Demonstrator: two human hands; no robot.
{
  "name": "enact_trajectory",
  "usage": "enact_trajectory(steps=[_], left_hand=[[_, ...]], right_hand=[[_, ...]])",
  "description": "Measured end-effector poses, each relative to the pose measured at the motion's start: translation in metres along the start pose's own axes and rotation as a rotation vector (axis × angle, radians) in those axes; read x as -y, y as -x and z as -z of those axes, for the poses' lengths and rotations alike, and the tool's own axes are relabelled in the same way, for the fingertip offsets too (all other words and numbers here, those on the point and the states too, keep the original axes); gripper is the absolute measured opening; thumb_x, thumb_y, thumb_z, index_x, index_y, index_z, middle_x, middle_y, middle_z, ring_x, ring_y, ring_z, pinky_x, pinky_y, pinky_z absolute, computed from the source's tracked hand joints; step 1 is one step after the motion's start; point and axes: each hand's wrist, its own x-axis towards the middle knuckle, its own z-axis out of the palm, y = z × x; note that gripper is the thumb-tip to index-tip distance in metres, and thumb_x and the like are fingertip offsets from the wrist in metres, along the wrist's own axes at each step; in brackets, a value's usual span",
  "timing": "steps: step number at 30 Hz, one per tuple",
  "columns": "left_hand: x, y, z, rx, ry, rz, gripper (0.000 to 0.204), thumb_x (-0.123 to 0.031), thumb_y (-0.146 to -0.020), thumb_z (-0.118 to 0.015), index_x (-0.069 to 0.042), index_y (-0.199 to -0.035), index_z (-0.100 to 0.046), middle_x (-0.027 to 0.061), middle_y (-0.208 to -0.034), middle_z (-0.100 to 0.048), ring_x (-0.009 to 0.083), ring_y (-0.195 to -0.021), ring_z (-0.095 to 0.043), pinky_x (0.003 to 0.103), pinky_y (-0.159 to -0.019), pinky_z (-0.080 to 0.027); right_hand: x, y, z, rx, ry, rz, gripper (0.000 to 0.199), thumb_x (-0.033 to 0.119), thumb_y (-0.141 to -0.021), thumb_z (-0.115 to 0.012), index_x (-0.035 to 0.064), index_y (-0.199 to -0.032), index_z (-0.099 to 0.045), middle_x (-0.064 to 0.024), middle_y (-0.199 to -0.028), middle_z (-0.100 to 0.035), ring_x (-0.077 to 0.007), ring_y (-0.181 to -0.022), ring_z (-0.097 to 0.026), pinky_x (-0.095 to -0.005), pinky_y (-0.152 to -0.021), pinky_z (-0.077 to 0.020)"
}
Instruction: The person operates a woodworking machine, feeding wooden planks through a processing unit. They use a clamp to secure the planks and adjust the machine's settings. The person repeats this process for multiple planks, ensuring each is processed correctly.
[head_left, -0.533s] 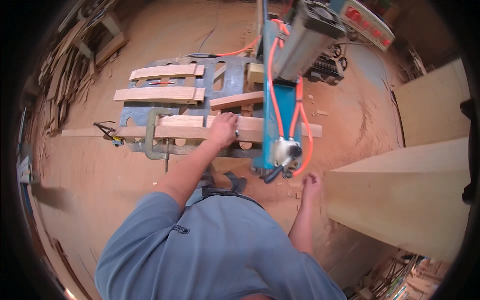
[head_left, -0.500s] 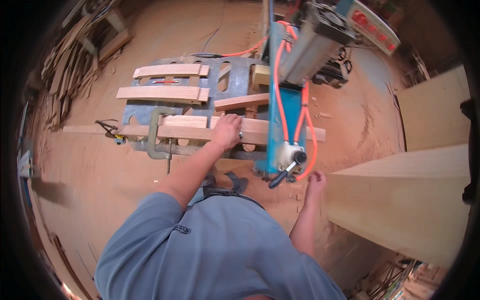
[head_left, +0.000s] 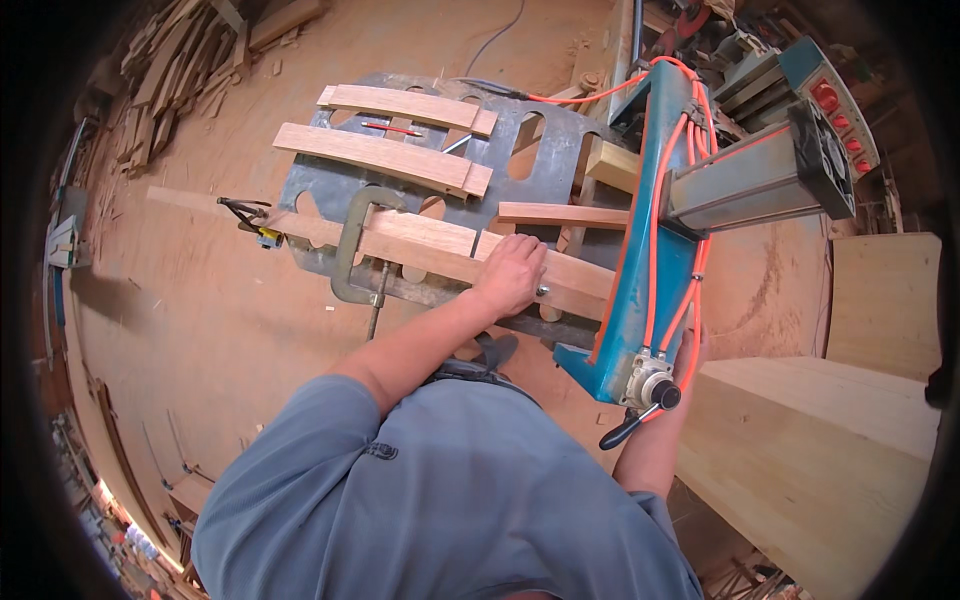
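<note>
Head view: left hand (head_left: 512,275) flat, palm down, pressing on the long plank (head_left: 440,248) on the metal desk (head_left: 520,140). Right hand (head_left: 694,350) mostly hidden behind blue machine arm (head_left: 640,250), near its black lever (head_left: 630,425); grip unclear. C-clamp (head_left: 355,245) left of left hand. Two curved slats (head_left: 385,150) beyond.

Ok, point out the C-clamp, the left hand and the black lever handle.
C-clamp (head_left: 352,245): head view, its curved green frame.
Left hand (head_left: 510,276): head view, back of the hand.
Black lever handle (head_left: 622,432): head view, middle of the grip.
</note>
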Motion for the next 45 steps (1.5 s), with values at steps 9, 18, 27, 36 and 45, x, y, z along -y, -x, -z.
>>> enact_trajectory(steps=[9,18,27,36,45], left_hand=[[0.010,-0.003,0.006,-0.035,0.042,-0.040,0.040,-0.017,-0.087,-0.070,0.001,-0.122,-0.063,0.0182,-0.123,-0.061,0.0362,-0.118,-0.056,0.048,-0.105,-0.043],[0.062,-0.084,0.020,0.228,-0.029,0.011,0.030,-0.023,-0.083,-0.077,-0.004,-0.102,-0.065,0.0189,-0.103,-0.068,0.0401,-0.100,-0.064,0.049,-0.088,-0.051],[0.051,-0.066,0.069,0.283,0.109,-0.219,0.022,-0.022,-0.084,-0.074,-0.004,-0.092,-0.063,0.0190,-0.084,-0.066,0.0423,-0.081,-0.064,0.050,-0.074,-0.050],[0.003,-0.062,0.057,0.527,0.060,-0.146,0.035,-0.020,-0.085,-0.074,-0.003,-0.115,-0.068,0.0184,-0.092,-0.070,0.0399,-0.090,-0.065,0.048,-0.081,-0.052],[-0.012,-0.061,0.052,0.624,0.085,-0.018,0.040,-0.023,-0.089,-0.074,-0.009,-0.125,-0.067,0.0205,-0.095,-0.070,0.0387,-0.086,-0.068,0.045,-0.076,-0.054]], right_hand=[[-0.004,0.007,-0.002,-0.025,0.057,0.004,0.049,0.006,-0.092,-0.058,-0.0047,-0.139,-0.050,-0.0200,-0.135,-0.058,-0.0268,-0.122,-0.057,-0.0368,-0.103,-0.0462],[0.037,0.042,-0.013,-0.243,-0.045,0.040,0.051,0.008,-0.088,-0.057,-0.0058,-0.136,-0.053,-0.0187,-0.130,-0.061,-0.0265,-0.117,-0.060,-0.0372,-0.100,-0.0488],[0.033,0.046,-0.019,-0.307,-0.231,0.047,0.054,0.003,-0.084,-0.057,-0.0034,-0.137,-0.053,-0.0200,-0.131,-0.061,-0.0277,-0.119,-0.061,-0.0369,-0.093,-0.0540],[0.044,0.063,-0.026,-0.295,-0.298,0.071,0.059,0.000,-0.082,-0.056,-0.0031,-0.141,-0.049,-0.0208,-0.141,-0.055,-0.0312,-0.135,-0.052,-0.0379,-0.102,-0.0496],[0.032,0.065,-0.026,-0.276,-0.289,0.150,0.060,0.003,-0.081,-0.062,-0.0026,-0.139,-0.050,-0.0217,-0.138,-0.058,-0.0323,-0.133,-0.055,-0.0394,-0.112,-0.0426]])
